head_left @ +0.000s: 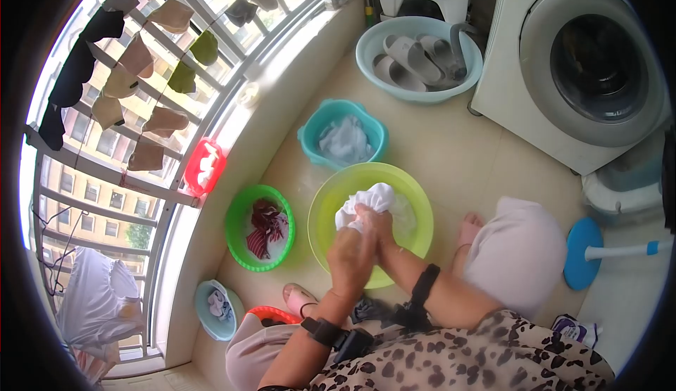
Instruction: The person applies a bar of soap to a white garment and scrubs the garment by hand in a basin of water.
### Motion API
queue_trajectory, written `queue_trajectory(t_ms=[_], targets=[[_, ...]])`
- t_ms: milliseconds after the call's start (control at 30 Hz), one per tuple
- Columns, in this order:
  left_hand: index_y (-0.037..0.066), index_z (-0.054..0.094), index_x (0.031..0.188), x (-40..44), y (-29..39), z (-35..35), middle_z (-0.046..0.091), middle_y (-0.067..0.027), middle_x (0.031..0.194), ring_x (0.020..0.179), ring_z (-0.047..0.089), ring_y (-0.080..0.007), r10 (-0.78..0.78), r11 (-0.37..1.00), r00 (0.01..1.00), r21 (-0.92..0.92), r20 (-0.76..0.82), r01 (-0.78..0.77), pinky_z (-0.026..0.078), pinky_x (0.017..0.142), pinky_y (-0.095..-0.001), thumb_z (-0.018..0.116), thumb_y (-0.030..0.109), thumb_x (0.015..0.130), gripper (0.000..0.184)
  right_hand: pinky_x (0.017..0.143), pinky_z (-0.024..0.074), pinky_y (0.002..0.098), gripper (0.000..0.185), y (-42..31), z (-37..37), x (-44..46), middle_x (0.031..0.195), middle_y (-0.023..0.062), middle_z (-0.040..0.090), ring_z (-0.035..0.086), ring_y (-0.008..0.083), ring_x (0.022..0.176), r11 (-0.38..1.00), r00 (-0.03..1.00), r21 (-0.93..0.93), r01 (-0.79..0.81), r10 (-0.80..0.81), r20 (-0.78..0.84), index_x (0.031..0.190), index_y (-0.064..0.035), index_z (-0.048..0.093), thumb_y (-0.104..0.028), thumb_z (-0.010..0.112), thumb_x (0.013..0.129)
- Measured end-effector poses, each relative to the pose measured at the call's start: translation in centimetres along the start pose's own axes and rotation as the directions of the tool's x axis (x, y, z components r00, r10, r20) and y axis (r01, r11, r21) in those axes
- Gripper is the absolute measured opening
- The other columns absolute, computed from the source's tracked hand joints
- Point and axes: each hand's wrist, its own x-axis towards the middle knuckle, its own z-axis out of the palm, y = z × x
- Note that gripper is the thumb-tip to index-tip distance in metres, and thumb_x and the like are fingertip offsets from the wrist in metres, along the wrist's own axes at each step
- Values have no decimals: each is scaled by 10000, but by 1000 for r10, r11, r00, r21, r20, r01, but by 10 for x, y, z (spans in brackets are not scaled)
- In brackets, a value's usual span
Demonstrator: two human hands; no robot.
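Note:
Over a yellow-green basin [422, 211], my left hand [349, 254] and my right hand [377, 223] are closed on a wet white cloth [377, 195], close against each other. The cloth bunches up beyond my fingers, and its exact kind does not show. Part of it, or other pale fabric, lies blurred in the basin behind my right hand. Near this basin stands a teal basin [304, 141] with white cloth [346, 140] in it. A green basin [229, 230] to the left holds dark red and striped cloth [264, 229] in suds.
A pale blue basin [362, 57] of grey slippers [415, 60] sits beside the washing machine [507, 60]. A small light-blue basin [201, 310] and a red basket [220, 153] are at left. Socks [169, 120] hang by the window bars. A blue round-headed tool [581, 250] stands right.

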Motion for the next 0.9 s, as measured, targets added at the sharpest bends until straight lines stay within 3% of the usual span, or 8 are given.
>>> queue_trajectory(t_ms=[67,167,267,400,533,667,800,900], targets=[[-14,445,606,3,5,0,385,-125,555,517,390,-193,-7,997,998,74,60,3,324,497,-345,621,123,822,310,503,417,261,127,-2,0,-10,773,29,578,525,93,600,989,994,142,30,-45,98,858,-9,583,-116,619,802],[-17,512,577,30,-61,-21,479,-169,525,482,504,-228,-424,904,904,-24,47,426,377,481,-370,576,177,851,342,500,406,251,109,26,23,-29,745,10,564,502,86,575,968,964,-21,249,-250,-86,847,5,578,-87,612,799],[-5,493,612,8,-51,-8,473,-165,593,543,478,-307,-279,954,960,116,14,276,393,536,-378,567,159,855,302,586,455,278,179,10,6,-23,813,34,591,557,127,655,979,999,-200,34,-27,38,927,-15,584,-130,621,795],[17,513,674,-2,0,-3,498,-163,670,592,503,-332,-37,992,987,126,157,18,405,560,-399,564,138,848,218,565,435,268,158,-4,2,-7,749,3,555,532,109,629,995,999,95,25,-29,39,912,-21,580,-133,613,805],[9,506,661,11,-85,-21,482,-162,654,555,496,-301,-260,953,963,183,73,244,396,536,-386,557,143,858,243,658,464,270,260,40,15,-24,886,33,589,570,119,737,891,931,-277,361,-360,56,1030,-17,566,-110,618,793],[-10,385,592,0,11,4,333,-101,562,485,333,-188,-18,999,999,-33,43,20,279,455,-335,584,78,840,331,576,458,290,185,-3,-9,2,789,70,596,564,164,616,987,989,157,26,-48,137,885,22,583,-152,571,825],[-11,486,643,13,-68,-14,458,-159,603,540,470,-308,-184,972,982,160,47,174,363,502,-398,526,95,864,248,599,452,275,179,19,24,-34,779,37,573,539,121,657,996,975,-49,79,-87,-202,923,15,585,-126,594,814],[-19,481,647,1,-70,-15,460,-169,614,543,466,-298,-301,947,952,106,-48,305,355,501,-397,524,112,877,268,572,447,281,161,19,26,-37,781,34,569,525,117,615,996,995,40,84,-82,-64,906,5,579,-121,597,808]])
